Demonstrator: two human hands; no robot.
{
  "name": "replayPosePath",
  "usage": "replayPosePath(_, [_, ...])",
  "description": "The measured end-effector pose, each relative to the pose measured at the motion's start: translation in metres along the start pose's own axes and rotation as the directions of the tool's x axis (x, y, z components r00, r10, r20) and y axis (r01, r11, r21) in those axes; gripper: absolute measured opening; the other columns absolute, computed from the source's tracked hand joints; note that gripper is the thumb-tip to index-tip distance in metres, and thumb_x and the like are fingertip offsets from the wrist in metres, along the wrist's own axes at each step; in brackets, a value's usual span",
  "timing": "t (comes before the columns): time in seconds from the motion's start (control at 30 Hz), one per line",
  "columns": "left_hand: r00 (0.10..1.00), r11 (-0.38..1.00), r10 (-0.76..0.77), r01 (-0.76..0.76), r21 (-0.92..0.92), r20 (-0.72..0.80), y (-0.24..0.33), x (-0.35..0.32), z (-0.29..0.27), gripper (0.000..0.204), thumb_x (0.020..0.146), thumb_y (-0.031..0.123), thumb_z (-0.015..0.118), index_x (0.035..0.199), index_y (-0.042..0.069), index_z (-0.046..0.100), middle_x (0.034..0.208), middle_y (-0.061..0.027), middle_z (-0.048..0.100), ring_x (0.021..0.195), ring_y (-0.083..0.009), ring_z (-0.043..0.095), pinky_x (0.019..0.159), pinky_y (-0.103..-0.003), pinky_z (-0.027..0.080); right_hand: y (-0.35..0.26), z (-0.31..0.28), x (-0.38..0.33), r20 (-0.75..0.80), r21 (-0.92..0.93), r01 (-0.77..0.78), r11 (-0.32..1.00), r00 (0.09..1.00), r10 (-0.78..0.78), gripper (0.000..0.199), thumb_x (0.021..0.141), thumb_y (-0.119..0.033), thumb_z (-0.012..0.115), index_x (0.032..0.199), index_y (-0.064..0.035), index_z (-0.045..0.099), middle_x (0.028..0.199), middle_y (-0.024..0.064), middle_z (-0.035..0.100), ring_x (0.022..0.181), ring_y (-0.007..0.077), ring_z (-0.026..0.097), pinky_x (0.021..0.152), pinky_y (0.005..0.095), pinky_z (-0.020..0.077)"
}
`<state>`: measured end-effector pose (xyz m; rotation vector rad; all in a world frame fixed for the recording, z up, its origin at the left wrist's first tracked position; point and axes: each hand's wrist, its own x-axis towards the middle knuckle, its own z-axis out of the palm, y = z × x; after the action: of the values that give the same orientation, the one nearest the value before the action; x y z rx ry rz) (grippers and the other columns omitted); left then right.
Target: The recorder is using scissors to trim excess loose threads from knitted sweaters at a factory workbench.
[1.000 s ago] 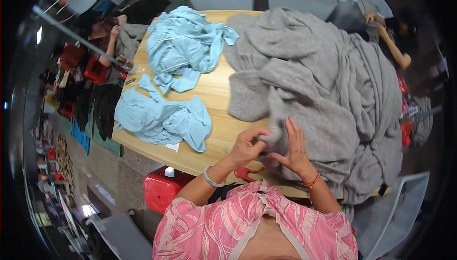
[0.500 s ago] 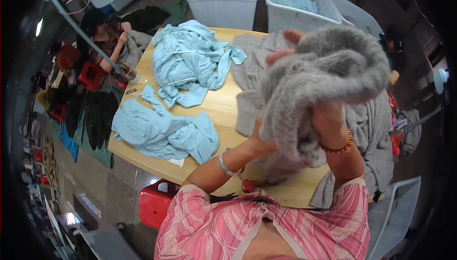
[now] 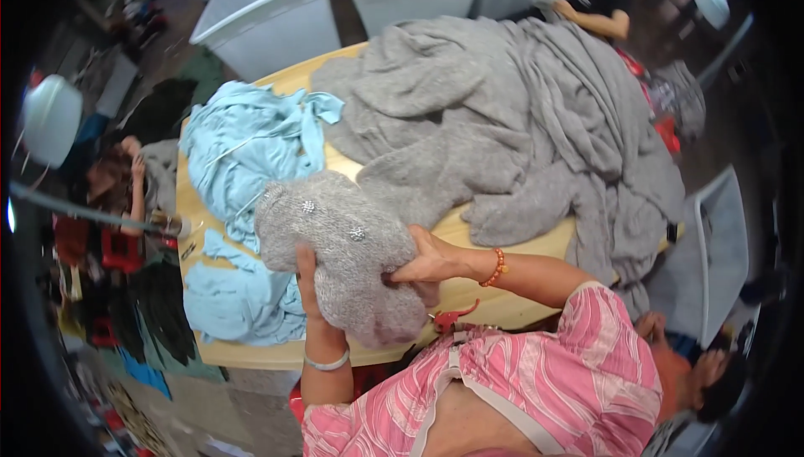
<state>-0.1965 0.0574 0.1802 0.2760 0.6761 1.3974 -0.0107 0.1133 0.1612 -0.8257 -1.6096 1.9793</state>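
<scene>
Between my two hands, above the near left part of the table, hangs a bunched grey knitted garment (image 3: 339,269) with two sparkly ornaments on its upper side. My left hand (image 3: 307,283) grips it from the near left, its fingers partly hidden behind the fabric. Closed on its right edge is my right hand (image 3: 431,258), fingertips tucked into the folds. A large heap of grey knitwear (image 3: 469,114) covers the far and right parts of the table. Light-blue garments (image 3: 251,143) lie piled at the left, partly behind the held garment.
The wooden table (image 3: 519,298) has a near edge close to my body. White bins (image 3: 272,26) stand behind it, and another pale bin (image 3: 703,256) is at the right. A co-worker in black (image 3: 599,1) sits far right; one in orange (image 3: 678,373) is near right.
The grey garment has come down and left from its raised, crumpled position, and its ornamented side now shows. My view has swung right, bringing more of the grey heap into sight.
</scene>
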Motion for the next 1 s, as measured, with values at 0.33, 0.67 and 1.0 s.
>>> replayPosePath(0.33, [0.891, 0.846, -0.453, 0.43, 0.317, 0.0, -0.071, -0.023, -0.127, 0.054, 0.072, 0.008, 0.074, 0.121, 0.002, 0.053, 0.113, -0.0074, 0.059, 0.103, -0.0223, 0.057, 0.091, -0.037, 0.047, 0.011, -0.012, -0.028, 0.086, -0.469, -0.149, 0.871, 0.973, 0.213, 0.053, 0.073, -0.033, 0.067, 0.109, 0.0041, 0.059, 0.101, 0.0223, 0.065, 0.095, 0.0302, 0.063, 0.084, 0.0381, 0.0476])
replayPosePath(0.67, [0.78, 0.778, -0.58, 0.616, 0.122, -0.234, -0.073, 0.037, -0.054, 0.046, 0.084, 0.018, 0.064, 0.124, 0.001, 0.049, 0.118, -0.0102, 0.056, 0.103, -0.0244, 0.058, 0.091, -0.036, 0.048, 0.085, -0.039, -0.06, -0.096, -0.117, 0.01, 0.993, 0.995, -0.021, 0.107, 0.073, -0.042, 0.076, 0.144, 0.0003, 0.009, 0.135, 0.0242, 0.041, 0.125, 0.0275, 0.043, 0.103, 0.0344, 0.0342])
replayPosePath(1.0, [0.942, 0.79, -0.19, 0.315, 0.527, -0.278, -0.082, 0.036, -0.089, 0.056, 0.091, 0.035, 0.055, 0.134, 0.003, 0.038, 0.127, -0.0127, 0.05, 0.113, -0.0279, 0.052, 0.096, -0.042, 0.043, 0.06, -0.04, -0.031, 0.082, -0.002, -0.383, 0.924, 0.921, 0.382, 0.071, 0.07, -0.033, 0.072, 0.126, 0.0023, 0.046, 0.115, 0.0167, 0.06, 0.108, 0.0236, 0.055, 0.092, 0.0334, 0.043])
